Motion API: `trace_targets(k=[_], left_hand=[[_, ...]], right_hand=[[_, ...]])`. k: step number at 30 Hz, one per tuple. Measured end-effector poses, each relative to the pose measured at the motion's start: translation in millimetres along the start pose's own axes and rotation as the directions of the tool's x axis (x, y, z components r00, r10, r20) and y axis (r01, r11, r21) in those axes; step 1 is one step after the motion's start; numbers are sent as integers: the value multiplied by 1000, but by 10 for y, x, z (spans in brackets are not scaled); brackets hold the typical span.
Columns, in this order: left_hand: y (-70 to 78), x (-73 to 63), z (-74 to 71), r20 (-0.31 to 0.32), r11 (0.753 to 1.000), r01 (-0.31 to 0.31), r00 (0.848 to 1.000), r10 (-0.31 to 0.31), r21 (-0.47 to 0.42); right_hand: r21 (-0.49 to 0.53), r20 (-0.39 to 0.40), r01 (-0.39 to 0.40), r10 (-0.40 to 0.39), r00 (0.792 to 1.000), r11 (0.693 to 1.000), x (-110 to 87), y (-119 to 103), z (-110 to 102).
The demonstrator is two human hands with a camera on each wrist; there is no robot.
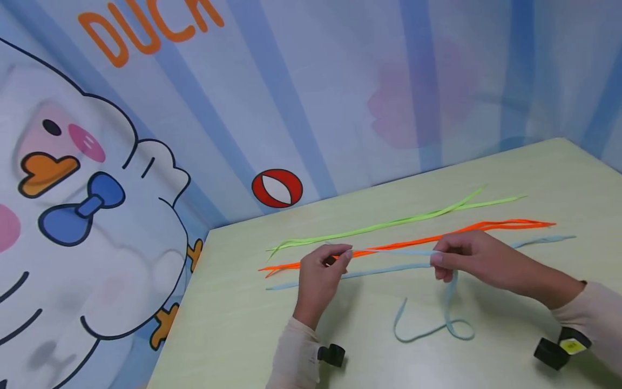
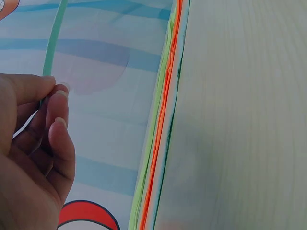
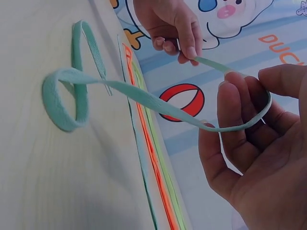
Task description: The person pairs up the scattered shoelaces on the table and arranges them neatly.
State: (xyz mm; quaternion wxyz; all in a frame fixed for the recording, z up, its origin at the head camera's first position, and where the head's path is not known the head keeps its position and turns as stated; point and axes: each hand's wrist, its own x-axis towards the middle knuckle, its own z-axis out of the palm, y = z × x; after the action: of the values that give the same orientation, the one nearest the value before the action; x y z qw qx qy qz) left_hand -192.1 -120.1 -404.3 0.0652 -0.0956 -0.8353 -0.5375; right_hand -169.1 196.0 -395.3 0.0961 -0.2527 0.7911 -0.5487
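A light blue shoelace (image 1: 403,252) is stretched between the two hands above the table. My left hand (image 1: 320,273) pinches its end between thumb and forefinger. With thumb and fingers my right hand (image 1: 468,256) grips the same lace further along. From the right hand the lace's tail (image 3: 139,95) hangs down, makes a loop and trails over the tabletop. Behind the hands a second light blue lace (image 1: 384,270) lies straight on the table, partly hidden by both hands. Beyond it run orange laces (image 1: 413,241), then yellow-green laces (image 1: 369,229), roughly parallel.
The pale table (image 1: 223,335) meets a printed backdrop (image 1: 340,97) with a duck figure along its far edge. A black wrist camera (image 1: 332,355) sits on the left sleeve, another black device (image 1: 554,352) on the right.
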Motion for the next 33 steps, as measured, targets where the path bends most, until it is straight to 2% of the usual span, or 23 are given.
trace_targets(k=[8,13,20,33], left_hand=[[-74,49,-139,-36,999,-2,999,1,-39],[-97,86,-214,-58,995,54,997,-59,-79],[-156,90,-261,-129,990,109,984,-120,-93],[-230,122,-330,-192,986,89,975,-115,-139]], right_hand=[[-8,-27,17,-17,999,1000,-35,1,-52],[-3,-42,32,-32,999,999,-53,-20,-123],[14,-39,80,-80,996,997,-60,-23,-238],[-18,-88,115,-116,989,993,-86,-57,-361]])
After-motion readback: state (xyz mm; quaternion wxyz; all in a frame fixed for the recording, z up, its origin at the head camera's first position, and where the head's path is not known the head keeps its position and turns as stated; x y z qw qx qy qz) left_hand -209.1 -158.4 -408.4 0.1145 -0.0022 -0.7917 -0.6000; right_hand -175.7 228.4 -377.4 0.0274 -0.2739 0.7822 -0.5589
